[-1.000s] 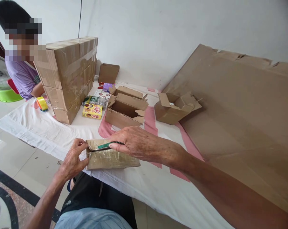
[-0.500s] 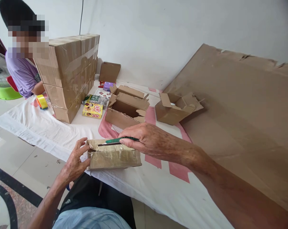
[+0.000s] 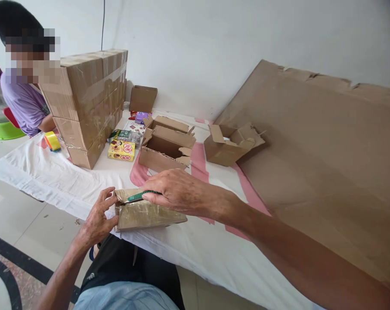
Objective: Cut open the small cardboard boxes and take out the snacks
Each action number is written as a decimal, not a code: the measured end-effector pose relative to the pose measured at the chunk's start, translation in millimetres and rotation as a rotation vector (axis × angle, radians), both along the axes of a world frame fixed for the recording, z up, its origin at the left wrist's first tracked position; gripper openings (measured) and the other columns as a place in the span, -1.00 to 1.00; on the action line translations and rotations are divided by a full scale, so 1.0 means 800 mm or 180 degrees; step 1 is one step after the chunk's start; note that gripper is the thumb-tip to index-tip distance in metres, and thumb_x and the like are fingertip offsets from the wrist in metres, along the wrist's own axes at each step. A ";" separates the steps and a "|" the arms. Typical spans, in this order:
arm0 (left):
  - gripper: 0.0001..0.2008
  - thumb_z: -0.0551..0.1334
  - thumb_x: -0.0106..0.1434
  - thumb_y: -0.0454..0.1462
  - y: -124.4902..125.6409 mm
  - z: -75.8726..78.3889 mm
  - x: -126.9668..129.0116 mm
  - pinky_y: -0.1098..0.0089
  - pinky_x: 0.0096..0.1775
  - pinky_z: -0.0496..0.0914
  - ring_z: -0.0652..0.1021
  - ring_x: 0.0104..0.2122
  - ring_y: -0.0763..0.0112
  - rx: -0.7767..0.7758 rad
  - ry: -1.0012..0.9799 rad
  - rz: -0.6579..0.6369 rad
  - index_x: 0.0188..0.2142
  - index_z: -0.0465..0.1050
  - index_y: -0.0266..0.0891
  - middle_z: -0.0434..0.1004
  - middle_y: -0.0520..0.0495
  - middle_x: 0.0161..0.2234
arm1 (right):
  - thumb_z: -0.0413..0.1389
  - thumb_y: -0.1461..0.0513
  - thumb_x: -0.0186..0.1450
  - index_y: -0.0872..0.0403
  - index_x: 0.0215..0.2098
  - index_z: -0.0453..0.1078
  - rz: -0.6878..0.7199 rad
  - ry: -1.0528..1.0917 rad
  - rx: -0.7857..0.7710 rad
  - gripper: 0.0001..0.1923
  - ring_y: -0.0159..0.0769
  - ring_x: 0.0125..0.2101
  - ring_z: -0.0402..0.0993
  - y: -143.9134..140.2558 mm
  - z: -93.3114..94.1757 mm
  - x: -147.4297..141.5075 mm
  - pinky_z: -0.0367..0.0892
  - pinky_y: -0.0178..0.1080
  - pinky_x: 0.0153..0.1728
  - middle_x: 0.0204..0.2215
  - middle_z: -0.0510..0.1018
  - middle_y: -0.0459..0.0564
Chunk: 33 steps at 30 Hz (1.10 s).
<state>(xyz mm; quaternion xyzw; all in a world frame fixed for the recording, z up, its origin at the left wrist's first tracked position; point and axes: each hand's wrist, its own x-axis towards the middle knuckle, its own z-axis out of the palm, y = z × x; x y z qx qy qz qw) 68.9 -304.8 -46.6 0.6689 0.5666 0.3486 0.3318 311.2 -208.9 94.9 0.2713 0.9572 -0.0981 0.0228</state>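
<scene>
Matt brown cardboard box (image 3: 146,213) wrapped in glossy clear tape, green plastic knife handle (image 3: 138,197), white cloth sheet (image 3: 53,178)

A white sheet (image 3: 46,172) with pink patches covers the low surface. On it, the stack of taped cartons (image 3: 88,103) stands at the far left. Right of that stack lie a yellow snack box (image 3: 121,150), open cartons (image 3: 164,146), then a large flat cardboard sheet (image 3: 327,150). Left of the stack lies a tape roll (image 3: 52,141). Nearer than the stack lies a small taped box (image 3: 146,213).
</scene>
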 end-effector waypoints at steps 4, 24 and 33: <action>-0.60 0.30 0.28 -0.29 0.004 0.002 -0.004 0.02 0.17 0.50 0.47 0.28 0.00 -0.0063 0.0045 -0.0017 0.11 0.59 -0.03 0.27 -0.17 0.40 | 0.04 0.21 0.51 0.09 -0.39 0.54 -0.0141 -0.0463 0.0074 -0.65 -0.27 -0.39 0.44 -0.007 0.018 -0.020 0.00 -0.17 -0.39 -0.42 0.64 0.02; -0.59 0.28 0.22 -0.28 0.044 0.022 0.020 0.22 -0.13 0.62 0.59 0.13 0.06 -0.0181 0.0496 -0.0288 0.05 0.66 -0.05 0.40 -0.20 0.33 | -0.01 0.21 0.59 0.17 -0.26 0.58 -0.0304 -0.0621 -0.0018 -0.62 -0.21 -0.31 0.49 -0.002 -0.019 0.023 0.05 -0.17 -0.36 -0.29 0.68 0.12; -0.55 0.25 0.21 -0.32 0.041 0.024 0.018 0.31 -0.24 0.61 0.61 0.11 0.06 -0.0185 0.0553 -0.0282 0.07 0.65 -0.06 0.42 -0.20 0.32 | 0.02 0.32 0.53 0.13 -0.31 0.54 -0.0354 -0.0276 0.0074 -0.69 -0.31 -0.40 0.44 -0.010 -0.055 0.080 0.02 -0.21 -0.40 -0.37 0.65 0.04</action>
